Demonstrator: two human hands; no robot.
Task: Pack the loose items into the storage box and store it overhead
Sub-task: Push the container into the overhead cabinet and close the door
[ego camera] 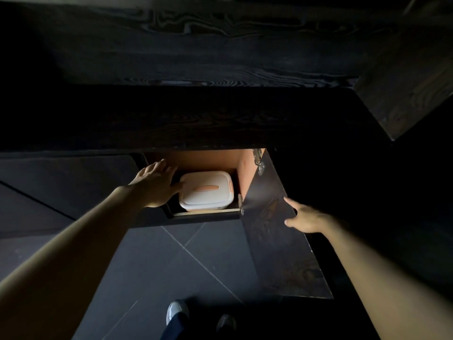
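A white storage box (206, 192) with an orange handle on its lid sits inside an open dark cabinet compartment (206, 213) with an orange-lit interior. My left hand (157, 184) reaches into the opening with fingers spread, its fingertips touching the box's left side. My right hand (305, 217) rests with spread fingers on the edge of the open cabinet door (274, 241), which swings out to the right of the box.
Dark wood-grain cabinet fronts (196, 45) fill the upper view. A metal hinge (258, 160) shows at the compartment's upper right. Below lie dark floor tiles (171, 261) and my two shoes (176, 312). The scene is very dim.
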